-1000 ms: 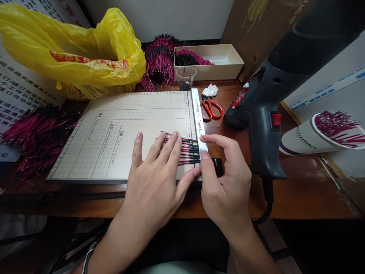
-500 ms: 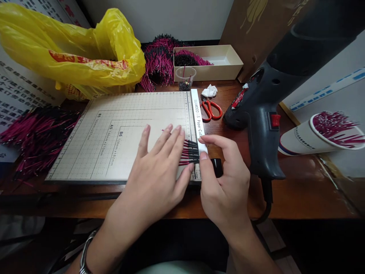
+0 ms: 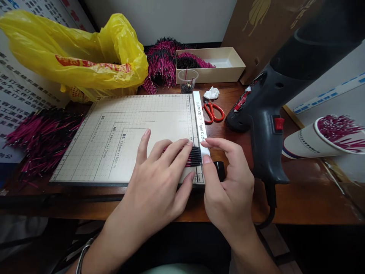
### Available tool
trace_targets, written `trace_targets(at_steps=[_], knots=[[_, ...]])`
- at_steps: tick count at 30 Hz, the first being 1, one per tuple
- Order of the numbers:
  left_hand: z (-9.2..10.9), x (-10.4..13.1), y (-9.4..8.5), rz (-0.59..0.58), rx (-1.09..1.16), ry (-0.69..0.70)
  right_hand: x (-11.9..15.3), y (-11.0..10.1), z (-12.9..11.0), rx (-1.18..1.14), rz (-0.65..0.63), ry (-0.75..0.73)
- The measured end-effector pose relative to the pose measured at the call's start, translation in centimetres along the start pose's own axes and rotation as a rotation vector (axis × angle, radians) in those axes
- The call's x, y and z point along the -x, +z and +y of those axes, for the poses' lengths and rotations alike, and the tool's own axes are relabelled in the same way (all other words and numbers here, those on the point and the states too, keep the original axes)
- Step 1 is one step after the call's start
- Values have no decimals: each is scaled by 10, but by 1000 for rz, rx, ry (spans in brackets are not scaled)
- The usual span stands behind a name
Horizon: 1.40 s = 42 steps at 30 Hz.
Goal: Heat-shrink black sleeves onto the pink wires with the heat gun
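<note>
My left hand lies over a row of thin dark-red wires with black ends on the paper cutter. Its thumb and little finger are spread, the middle fingers slightly bent, and the palm hides part of the wires. Side by side, the black ends reach the white strip along the cutter's right edge. My right hand touches that strip with the tips of index finger and thumb, which are apart; the other fingers curl out of sight. A black knob-like part shows behind the right hand.
Red-handled scissors, crumpled tissue and a clear cup stand beyond the strip. A heat gun and a paper cup of wires are at right. Wire piles, a yellow bag and an open box surround the cutter.
My left fingers have bent and drawn closer to the wires, which now lie more tightly together. My right hand keeps its place at the strip; the view has shifted slightly.
</note>
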<state>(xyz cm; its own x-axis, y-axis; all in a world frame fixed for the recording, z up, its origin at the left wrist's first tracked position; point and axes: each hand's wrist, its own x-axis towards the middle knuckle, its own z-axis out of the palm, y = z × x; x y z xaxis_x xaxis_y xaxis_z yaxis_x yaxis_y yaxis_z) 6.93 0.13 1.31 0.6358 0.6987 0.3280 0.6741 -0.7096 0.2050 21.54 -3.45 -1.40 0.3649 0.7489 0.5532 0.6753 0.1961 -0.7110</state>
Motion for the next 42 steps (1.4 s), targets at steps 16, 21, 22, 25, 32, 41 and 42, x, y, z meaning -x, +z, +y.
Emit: trace_targets(at_steps=[16,21,22,25,32,41,42], knots=[[14,28,8,40,-117,-30,2,-2,0,-61,-30,48],[15,26,15,27,-112,-6,3,-3,0,-100,-46,79],[15,25,15,27,-116,6,2,-4,0,-107,-46,82],[17,22,16,19,-120,21,2,-4,0,-122,-39,83],[18,20,14,9,-83,15,3,-3,0,-90,-41,83],[20,13,21,9,-101,58,1,3,-2,34,-75,-26],[22,13,23,10,-87,62,1,3,-2,29,-71,-25]])
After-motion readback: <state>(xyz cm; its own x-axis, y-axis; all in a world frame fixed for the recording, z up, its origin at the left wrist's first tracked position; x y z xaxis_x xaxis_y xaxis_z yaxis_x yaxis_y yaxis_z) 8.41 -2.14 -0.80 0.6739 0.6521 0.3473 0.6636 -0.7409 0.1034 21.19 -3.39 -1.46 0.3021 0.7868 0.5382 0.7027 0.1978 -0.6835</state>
